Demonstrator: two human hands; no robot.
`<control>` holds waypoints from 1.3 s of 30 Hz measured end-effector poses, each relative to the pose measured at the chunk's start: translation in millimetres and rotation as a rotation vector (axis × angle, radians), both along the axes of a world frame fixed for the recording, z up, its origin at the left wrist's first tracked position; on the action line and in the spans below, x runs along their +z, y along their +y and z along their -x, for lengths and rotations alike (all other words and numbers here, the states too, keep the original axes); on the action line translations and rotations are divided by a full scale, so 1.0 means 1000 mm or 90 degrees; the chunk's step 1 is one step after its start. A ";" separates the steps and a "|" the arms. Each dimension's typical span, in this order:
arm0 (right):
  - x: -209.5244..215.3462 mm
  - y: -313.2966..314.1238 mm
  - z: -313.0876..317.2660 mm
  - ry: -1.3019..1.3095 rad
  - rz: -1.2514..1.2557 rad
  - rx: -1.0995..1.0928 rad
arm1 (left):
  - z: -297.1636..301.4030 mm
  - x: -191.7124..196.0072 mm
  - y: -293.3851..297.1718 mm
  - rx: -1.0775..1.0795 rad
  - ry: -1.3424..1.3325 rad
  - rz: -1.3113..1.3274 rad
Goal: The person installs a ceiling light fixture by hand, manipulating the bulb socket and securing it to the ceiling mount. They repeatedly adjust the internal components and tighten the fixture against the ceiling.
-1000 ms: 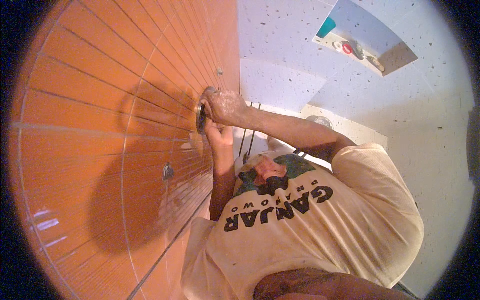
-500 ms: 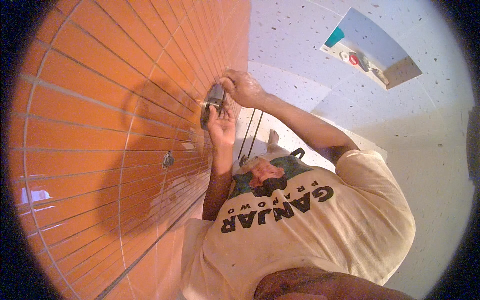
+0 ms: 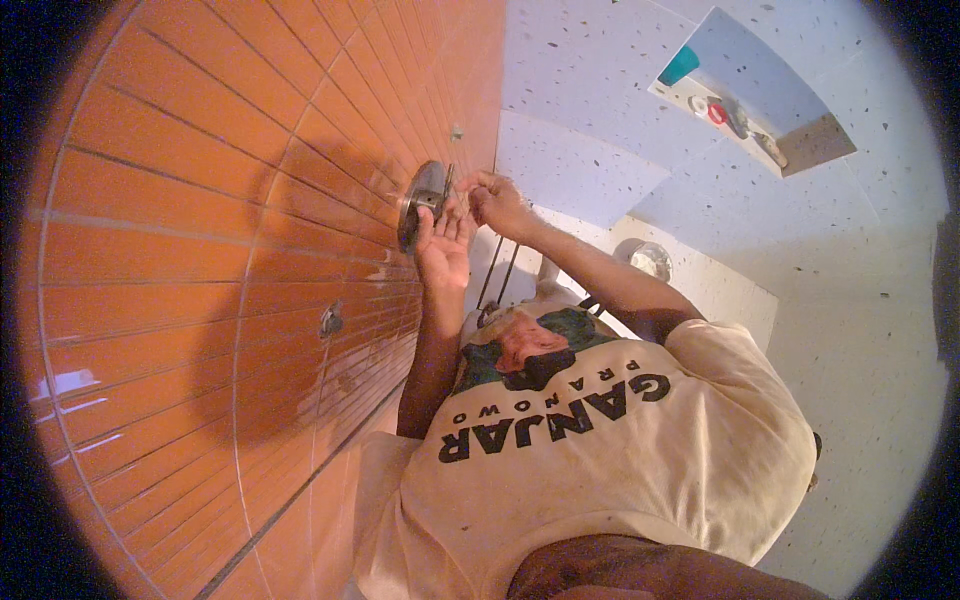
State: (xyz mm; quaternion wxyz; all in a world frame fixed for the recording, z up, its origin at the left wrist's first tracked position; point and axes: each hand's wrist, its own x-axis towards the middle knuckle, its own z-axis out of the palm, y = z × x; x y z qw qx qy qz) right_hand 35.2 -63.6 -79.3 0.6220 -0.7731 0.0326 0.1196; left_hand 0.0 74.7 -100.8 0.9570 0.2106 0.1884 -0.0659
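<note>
A round metal wall fixture (image 3: 424, 190), looking like a shower mixer valve, is set on the orange tiled wall. My left hand (image 3: 443, 258) is at it from below, palm turned up, its thumb against the central knob and its fingers curled around the projecting part. A thin lever or rod (image 3: 448, 182) stands out beside the plate. My right hand (image 3: 503, 210) is just right of the fixture, apart from it, with the fingers bent and pinched together. Whatever those fingers hold, if anything, is too small to make out.
Lower on the orange wall (image 3: 150, 330) is a small metal fitting (image 3: 332, 319); a small pale-green spot (image 3: 457, 132) is higher up. A recessed niche (image 3: 818, 140) at upper right holds a teal cup (image 3: 680, 66) and small items. A whitish round container (image 3: 650, 260) is behind my right forearm.
My right hand has come away from the top of the fixture, moving right and slightly down. My left hand stays at the knob. The whitish container has come into sight.
</note>
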 end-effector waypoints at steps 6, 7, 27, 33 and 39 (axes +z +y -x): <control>0.012 0.020 0.009 -0.057 0.032 0.058 | 0.007 0.017 0.003 -0.066 0.036 -0.126; 0.015 0.022 0.011 -0.046 0.056 0.059 | 0.008 0.017 0.005 -0.067 0.039 -0.134; 0.008 0.035 0.015 -0.446 0.402 0.078 | 0.019 0.024 0.017 -0.031 0.074 -0.121; 0.003 0.034 0.017 -0.515 0.413 0.029 | 0.019 0.025 0.015 -0.055 0.064 -0.143; 0.017 0.031 0.030 -0.243 0.190 -0.003 | 0.020 0.018 0.018 -0.050 0.063 -0.151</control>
